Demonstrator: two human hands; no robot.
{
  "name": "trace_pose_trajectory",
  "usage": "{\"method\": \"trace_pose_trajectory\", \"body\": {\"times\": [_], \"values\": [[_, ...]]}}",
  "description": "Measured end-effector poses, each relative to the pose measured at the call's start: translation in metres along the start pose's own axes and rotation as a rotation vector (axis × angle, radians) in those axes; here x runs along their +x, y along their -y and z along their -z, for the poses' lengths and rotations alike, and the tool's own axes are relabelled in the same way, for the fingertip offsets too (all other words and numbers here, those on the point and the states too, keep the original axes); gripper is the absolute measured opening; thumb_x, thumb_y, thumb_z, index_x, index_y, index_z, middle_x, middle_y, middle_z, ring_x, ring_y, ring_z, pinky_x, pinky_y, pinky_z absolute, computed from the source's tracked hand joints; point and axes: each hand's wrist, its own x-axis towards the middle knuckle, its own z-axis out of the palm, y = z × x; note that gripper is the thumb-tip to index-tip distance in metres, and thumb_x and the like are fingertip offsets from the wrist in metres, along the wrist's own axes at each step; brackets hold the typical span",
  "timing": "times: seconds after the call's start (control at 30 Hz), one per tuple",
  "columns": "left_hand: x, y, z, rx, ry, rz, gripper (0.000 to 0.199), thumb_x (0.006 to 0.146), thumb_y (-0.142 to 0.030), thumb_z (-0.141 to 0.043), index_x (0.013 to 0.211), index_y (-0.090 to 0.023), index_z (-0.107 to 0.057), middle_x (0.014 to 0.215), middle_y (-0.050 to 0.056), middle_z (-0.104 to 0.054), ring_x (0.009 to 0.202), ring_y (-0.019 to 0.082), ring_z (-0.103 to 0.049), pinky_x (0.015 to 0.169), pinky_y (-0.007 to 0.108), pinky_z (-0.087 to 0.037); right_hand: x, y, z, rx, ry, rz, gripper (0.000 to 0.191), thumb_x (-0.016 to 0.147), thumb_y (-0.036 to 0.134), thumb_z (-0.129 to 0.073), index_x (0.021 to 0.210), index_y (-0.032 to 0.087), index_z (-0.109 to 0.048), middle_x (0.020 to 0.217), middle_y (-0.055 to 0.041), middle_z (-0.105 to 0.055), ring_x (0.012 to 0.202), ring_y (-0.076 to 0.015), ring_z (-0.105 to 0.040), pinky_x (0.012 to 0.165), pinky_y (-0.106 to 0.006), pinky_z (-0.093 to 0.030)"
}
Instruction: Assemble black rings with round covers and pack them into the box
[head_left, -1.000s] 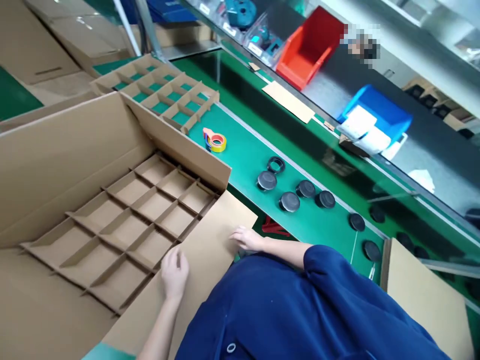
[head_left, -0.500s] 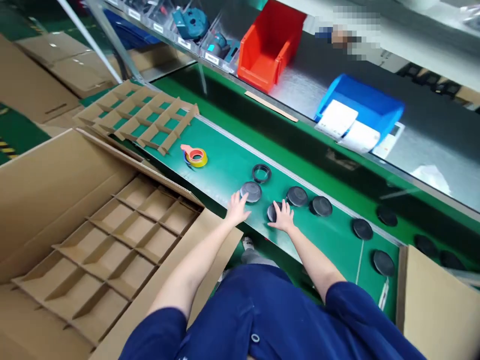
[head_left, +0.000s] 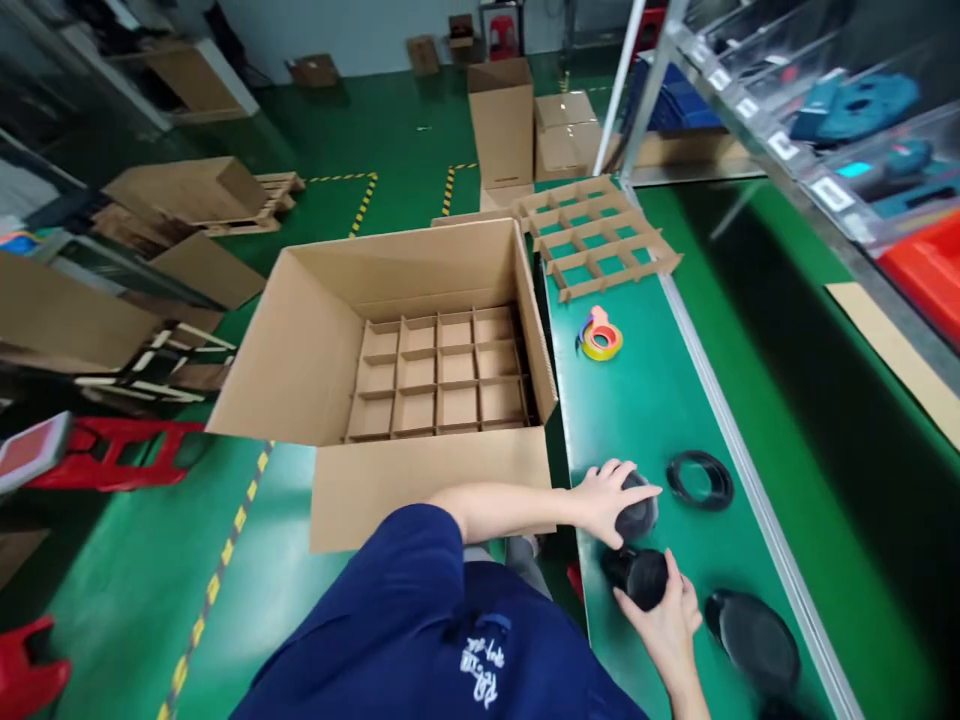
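Note:
My left hand (head_left: 606, 502) is closed over a black round part (head_left: 637, 514) on the green bench (head_left: 637, 410), with its fingers curled around the rim. Just nearer to me, my right hand (head_left: 670, 618) grips a second black round part (head_left: 646, 580) between thumb and fingers. That one is tilted, showing its side and a dark flat face. The two parts are close together; whether they touch I cannot tell. A black ring (head_left: 700, 480) lies to the right of my left hand. Beyond my right hand rests another black round part (head_left: 754, 642), blurred.
Left of the bench stands an open cardboard box (head_left: 431, 490) with a cardboard divider grid (head_left: 437, 384) inside. Another divider (head_left: 600, 235) lies at the bench's far end, near a yellow tape roll (head_left: 602, 343). A metal rack (head_left: 780, 150) with clear bins rises at right.
The view has swung left, bringing the whole box and the floor into sight. My left hand now covers a round part, and the part in my right hand has become tilted.

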Motion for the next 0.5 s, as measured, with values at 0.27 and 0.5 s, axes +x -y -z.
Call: {"method": "trace_pose_trajectory", "body": {"times": [0.27,0.5], "values": [[-0.237,0.144,0.101,0.014,-0.597,0.452,0.114,0.059,-0.037,-0.087,0.159,-0.03,-0.033,0.161,0.014,-0.023,0.149,0.041,-0.027,0.123,0.055,-0.03,0.068,0.201,0.003,0.294,0.501,0.573,0.109,0.072,0.033,-0.076,0.163,0.027,-0.016,0.159,-0.0149,-0.027,0.149,-0.0415,-0.028,0.119,-0.06,-0.034],[-0.324,0.337,0.219,0.116,-0.878,1.072,0.109,0.073,-0.043,-0.083,0.162,-0.027,-0.024,0.165,0.02,-0.012,0.151,0.047,-0.018,0.117,0.064,-0.032,0.19,0.448,-0.175,0.122,0.339,0.711,0.115,0.067,0.039,-0.081,0.163,0.025,-0.02,0.152,-0.0208,-0.027,0.136,-0.0471,-0.036,0.108,-0.064,-0.038]]}}
